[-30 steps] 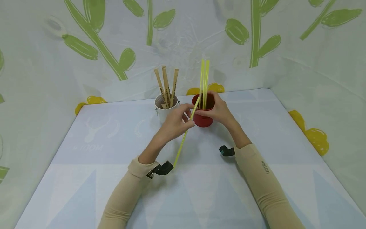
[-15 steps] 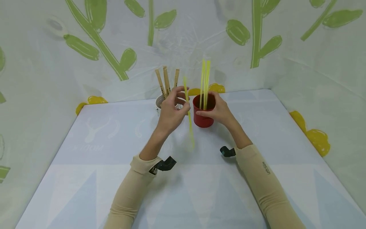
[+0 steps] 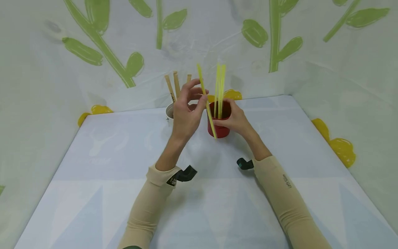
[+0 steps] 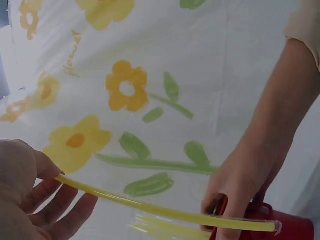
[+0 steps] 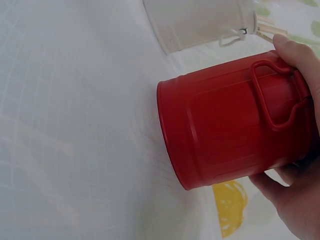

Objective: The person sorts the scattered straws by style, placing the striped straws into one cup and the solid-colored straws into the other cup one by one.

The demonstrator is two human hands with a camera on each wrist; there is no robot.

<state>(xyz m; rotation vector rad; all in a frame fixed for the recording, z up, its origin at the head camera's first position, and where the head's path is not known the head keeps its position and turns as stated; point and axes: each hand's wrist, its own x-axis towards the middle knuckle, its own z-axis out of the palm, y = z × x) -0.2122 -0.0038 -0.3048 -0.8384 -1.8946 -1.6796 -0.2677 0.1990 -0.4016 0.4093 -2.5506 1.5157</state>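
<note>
My left hand (image 3: 186, 116) pinches a yellow straw (image 3: 201, 77) between thumb and fingers. The straw (image 4: 150, 207) stands slightly tilted, its lower end in front of a red metal bucket (image 3: 224, 132). Fingers and thumb of my right hand (image 3: 237, 119) grip the rim of that bucket (image 5: 225, 120). Several more yellow straws (image 3: 220, 81) stand upright inside it. Left of it is a white bucket (image 3: 169, 111) with brown paper-wrapped sticks (image 3: 176, 83), partly hidden behind my left hand. A wire handle (image 5: 272, 100) shows on the red bucket's side in the right wrist view.
Both buckets stand near the back edge of a table with a pale blue and white cover (image 3: 102, 166). A white wall sheet with green leaves (image 3: 255, 33) and yellow flowers (image 4: 125, 87) rises behind and beside it. Small black cameras (image 3: 186, 173) are worn on both wrists.
My left hand has risen with the straw, which has swung from leaning right at its top to leaning left, its lower end now before the red bucket. My right hand keeps its grip.
</note>
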